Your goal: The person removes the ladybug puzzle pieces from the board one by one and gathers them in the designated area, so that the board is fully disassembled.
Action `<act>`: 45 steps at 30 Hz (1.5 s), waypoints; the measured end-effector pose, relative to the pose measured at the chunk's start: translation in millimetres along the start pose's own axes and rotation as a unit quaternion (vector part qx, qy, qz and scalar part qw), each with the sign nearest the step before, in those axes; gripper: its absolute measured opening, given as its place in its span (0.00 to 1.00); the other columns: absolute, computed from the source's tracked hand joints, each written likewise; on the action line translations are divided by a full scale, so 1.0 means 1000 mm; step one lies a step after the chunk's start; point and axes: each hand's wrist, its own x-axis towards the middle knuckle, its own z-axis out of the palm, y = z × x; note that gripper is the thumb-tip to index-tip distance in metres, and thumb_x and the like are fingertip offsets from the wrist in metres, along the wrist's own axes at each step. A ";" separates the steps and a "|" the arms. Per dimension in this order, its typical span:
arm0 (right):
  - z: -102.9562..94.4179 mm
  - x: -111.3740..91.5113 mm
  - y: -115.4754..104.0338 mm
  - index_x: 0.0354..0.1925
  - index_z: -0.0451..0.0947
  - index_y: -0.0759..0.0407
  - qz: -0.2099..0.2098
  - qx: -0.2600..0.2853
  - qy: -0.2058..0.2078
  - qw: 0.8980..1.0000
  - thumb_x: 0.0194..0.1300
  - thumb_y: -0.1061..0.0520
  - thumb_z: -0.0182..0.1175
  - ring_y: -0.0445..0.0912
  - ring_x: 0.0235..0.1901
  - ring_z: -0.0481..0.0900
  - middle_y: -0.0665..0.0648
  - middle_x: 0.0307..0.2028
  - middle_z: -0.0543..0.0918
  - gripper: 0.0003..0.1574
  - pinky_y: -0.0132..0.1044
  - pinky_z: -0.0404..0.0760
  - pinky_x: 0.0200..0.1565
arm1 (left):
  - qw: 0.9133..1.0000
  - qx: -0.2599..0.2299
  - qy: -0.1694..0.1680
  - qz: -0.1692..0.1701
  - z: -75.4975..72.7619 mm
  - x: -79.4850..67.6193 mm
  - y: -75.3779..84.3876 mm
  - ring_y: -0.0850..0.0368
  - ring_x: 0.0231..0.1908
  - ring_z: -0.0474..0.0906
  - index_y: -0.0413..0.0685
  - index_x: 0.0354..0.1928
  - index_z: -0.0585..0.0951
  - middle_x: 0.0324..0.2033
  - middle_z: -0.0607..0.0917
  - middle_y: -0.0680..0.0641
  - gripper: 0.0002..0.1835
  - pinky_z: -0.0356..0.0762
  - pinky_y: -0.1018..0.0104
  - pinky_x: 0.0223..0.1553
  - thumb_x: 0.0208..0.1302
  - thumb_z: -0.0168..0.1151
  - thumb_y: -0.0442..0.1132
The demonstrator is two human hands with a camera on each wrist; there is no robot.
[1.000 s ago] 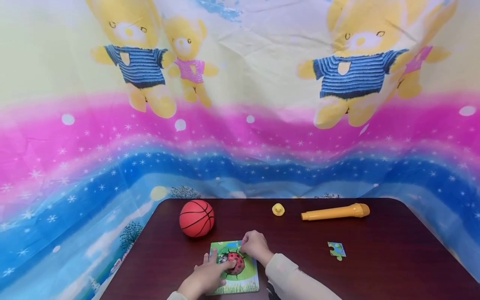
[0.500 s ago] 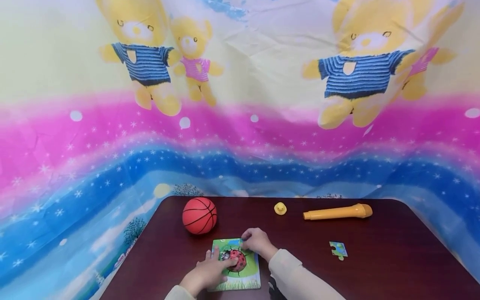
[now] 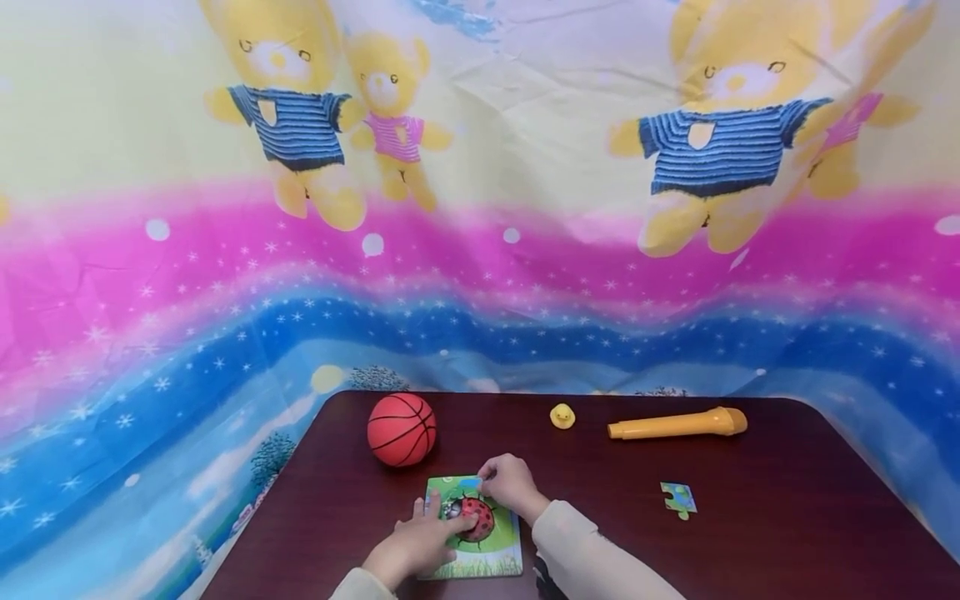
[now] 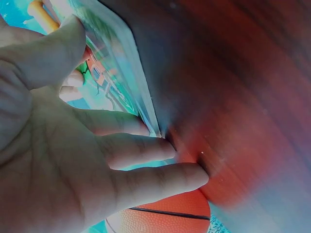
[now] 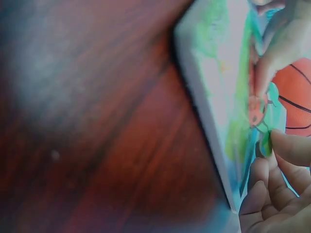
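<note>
A ladybug jigsaw puzzle (image 3: 491, 567) in a flat tray lies near the front of the dark table, left of the middle. My left hand (image 3: 415, 543) rests across its left side with the fingers spread straight. The left thumb (image 4: 73, 41) lies on the ladybug picture, and two outer fingertips reach past the tray's edge. At the puzzle's upper right corner, my right hand (image 3: 513, 486) pinches a green puzzle piece (image 5: 276, 114) between thumb and fingers. That piece stands tilted up from the board in the right wrist view; the hand hides most of it in the head view.
Another puzzle piece (image 3: 679, 498), green and blue, lies alone to the right. Behind the puzzle sits a red basketball (image 3: 401, 430). A small yellow duck (image 3: 562, 417) and a yellow toy microphone (image 3: 677, 424) lie along the back edge, before a bear-print curtain (image 3: 480, 250).
My right hand has shifted slightly left over the puzzle's upper corner, still pinching the piece. The left hand stays in place on the puzzle. The head view has turned a little left.
</note>
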 end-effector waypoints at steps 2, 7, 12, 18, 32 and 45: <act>0.001 0.002 -0.001 0.30 0.84 0.62 0.001 -0.011 0.010 1.000 0.55 0.62 0.67 0.41 0.25 0.75 0.49 0.26 0.81 0.03 0.36 0.76 0.27 | 1.000 0.000 -0.001 -0.001 -0.001 0.001 0.000 0.23 0.65 0.47 0.73 0.60 0.74 0.68 0.52 0.27 0.26 0.56 0.22 0.48 0.60 0.62 0.44; 0.003 0.000 -0.006 0.28 0.84 0.60 0.008 -0.053 0.030 0.998 0.55 0.64 0.65 0.41 0.24 0.74 0.50 0.26 0.81 0.01 0.37 0.75 0.26 | 1.000 -0.007 0.002 0.006 -0.001 0.002 0.000 0.23 0.65 0.47 0.74 0.60 0.74 0.68 0.52 0.27 0.26 0.56 0.22 0.48 0.60 0.63 0.43; 0.004 -0.006 -0.011 0.24 0.82 0.58 -0.012 -0.084 0.029 0.996 0.55 0.66 0.63 0.40 0.19 0.70 0.49 0.22 0.79 0.06 0.35 0.71 0.22 | 1.000 -0.018 -0.006 0.003 0.001 0.001 -0.001 0.23 0.66 0.46 0.74 0.60 0.74 0.68 0.52 0.27 0.27 0.56 0.22 0.48 0.60 0.63 0.43; 0.000 -0.008 -0.011 0.25 0.82 0.60 -0.001 -0.054 0.040 0.998 0.53 0.67 0.65 0.41 0.21 0.73 0.50 0.23 0.80 0.04 0.36 0.74 0.25 | 1.000 -0.014 -0.009 0.011 0.004 0.003 -0.001 0.23 0.65 0.47 0.75 0.61 0.73 0.68 0.52 0.26 0.27 0.57 0.22 0.48 0.60 0.63 0.43; -0.005 -0.008 -0.026 0.20 0.78 0.51 -0.053 -0.111 0.008 0.992 0.54 0.63 0.65 0.38 0.17 0.68 0.44 0.16 0.74 0.11 0.33 0.69 0.19 | 1.000 -0.015 -0.015 0.003 0.003 0.000 -0.003 0.23 0.66 0.46 0.75 0.62 0.72 0.69 0.52 0.28 0.27 0.55 0.21 0.48 0.61 0.62 0.44; -0.050 -0.004 -0.010 0.29 0.83 0.59 -0.019 -0.052 0.031 0.998 0.58 0.61 0.64 0.40 0.24 0.75 0.50 0.26 0.82 0.03 0.36 0.75 0.27 | 0.999 -0.037 -0.017 -0.003 0.006 0.000 -0.004 0.23 0.66 0.42 0.75 0.62 0.72 0.69 0.50 0.28 0.27 0.50 0.21 0.50 0.61 0.62 0.42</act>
